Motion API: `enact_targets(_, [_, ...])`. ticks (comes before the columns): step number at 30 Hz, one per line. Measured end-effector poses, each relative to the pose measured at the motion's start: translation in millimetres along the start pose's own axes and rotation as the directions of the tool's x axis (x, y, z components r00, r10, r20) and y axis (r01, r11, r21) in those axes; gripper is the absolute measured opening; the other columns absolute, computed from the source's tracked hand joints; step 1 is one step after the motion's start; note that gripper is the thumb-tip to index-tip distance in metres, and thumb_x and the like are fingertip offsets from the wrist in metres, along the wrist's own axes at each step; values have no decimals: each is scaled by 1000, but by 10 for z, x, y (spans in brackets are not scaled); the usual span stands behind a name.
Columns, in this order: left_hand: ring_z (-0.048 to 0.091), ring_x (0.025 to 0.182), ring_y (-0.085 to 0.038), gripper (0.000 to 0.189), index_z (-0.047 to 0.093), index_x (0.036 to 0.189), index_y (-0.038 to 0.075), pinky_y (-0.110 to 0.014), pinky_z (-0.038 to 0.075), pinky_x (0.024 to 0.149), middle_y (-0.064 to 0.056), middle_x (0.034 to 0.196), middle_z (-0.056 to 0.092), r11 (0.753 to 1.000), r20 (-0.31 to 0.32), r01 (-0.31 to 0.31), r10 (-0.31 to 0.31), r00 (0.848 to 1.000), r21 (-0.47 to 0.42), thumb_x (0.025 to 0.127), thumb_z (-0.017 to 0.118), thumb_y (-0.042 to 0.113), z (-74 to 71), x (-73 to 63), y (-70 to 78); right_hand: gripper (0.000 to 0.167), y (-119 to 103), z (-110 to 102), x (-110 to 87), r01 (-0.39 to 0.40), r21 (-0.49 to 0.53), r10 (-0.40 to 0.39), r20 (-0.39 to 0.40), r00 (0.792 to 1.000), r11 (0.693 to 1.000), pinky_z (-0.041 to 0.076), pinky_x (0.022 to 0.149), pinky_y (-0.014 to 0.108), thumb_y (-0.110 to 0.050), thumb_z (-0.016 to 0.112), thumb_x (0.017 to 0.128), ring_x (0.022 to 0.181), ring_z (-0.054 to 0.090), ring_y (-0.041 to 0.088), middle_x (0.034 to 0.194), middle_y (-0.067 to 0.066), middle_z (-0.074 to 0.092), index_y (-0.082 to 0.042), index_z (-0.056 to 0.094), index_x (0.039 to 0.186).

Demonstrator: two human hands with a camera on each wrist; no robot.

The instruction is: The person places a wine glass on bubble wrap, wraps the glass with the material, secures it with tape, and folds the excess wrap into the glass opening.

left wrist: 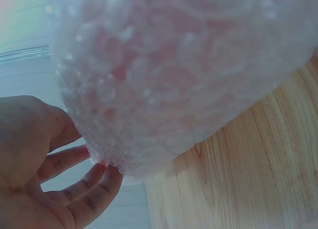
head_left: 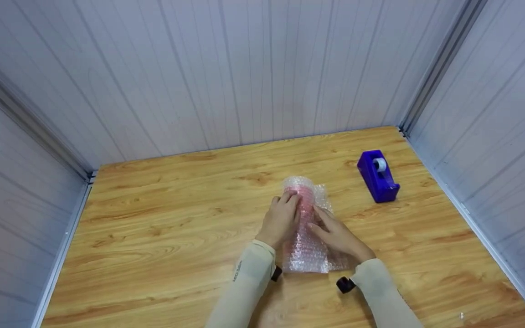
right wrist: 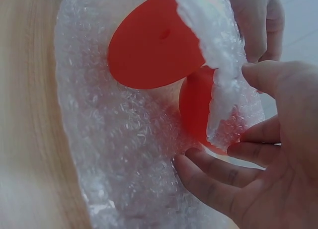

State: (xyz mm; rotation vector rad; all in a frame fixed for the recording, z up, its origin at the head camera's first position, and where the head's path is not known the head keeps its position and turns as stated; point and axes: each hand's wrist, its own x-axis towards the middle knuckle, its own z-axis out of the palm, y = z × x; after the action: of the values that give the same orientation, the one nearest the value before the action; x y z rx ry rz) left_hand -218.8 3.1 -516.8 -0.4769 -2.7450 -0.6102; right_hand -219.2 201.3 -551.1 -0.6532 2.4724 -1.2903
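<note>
Both hands on a bubble wrap (head_left: 306, 259) bundle, red object (right wrist: 154, 45) inside, on the wood-grain table (head_left: 167, 228).
Bundle lies right of table centre, its long side pointing away from the person; a loose margin of wrap spreads flat along its right. Left hand (head_left: 281, 218) holds the left side, fingers bent over the wrap, tips against it. Right hand (head_left: 337, 234) at the right edge, thumb well apart from loosely bent, spread fingers; fingertips touch the wrap without a firm grip. Right wrist view: red oval face and a second red curved part show under a lifted flap; cannot tell if one piece or two. Blue tape dispenser (head_left: 376, 182) beyond, to the right.
</note>
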Motion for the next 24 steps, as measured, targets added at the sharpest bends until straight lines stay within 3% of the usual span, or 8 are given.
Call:
enact_targets(14, [58, 106, -33, 30, 67, 125, 9, -42, 52, 89, -9, 132, 60, 1000, -15, 5, -6, 1000, -26, 95, 66, 14, 53, 12, -20, 74, 12, 3, -5, -16, 25, 16, -5, 1000, 1000, 35, 111, 52, -43, 54, 103, 133, 46, 38, 159, 18, 29, -10, 21, 160])
enact_targets(20, [58, 113, -37, 31, 65, 127, 8, -46, 50, 97, -10, 134, 58, 998, 12, 14, -13, 1000, -67, 96, 64, 13, 58, 20, -4, 75, 22, -1, -15, -33, 28, 33, 3, 999, 999, 34, 111, 53, -44, 53, 103, 134, 45, 38, 160, 18, 28, -10, 18, 160])
enact_targets(24, [59, 112, -38, 32, 65, 128, 10, -46, 52, 95, -10, 135, 56, 997, 32, 22, -20, 999, -72, 97, 64, 13, 59, 28, 10, 76, 37, -1, -18, -40, 37, 40, 6, 999, 999, 33, 112, 53, -44, 53, 103, 134, 44, 39, 159, 19, 28, -9, 17, 160])
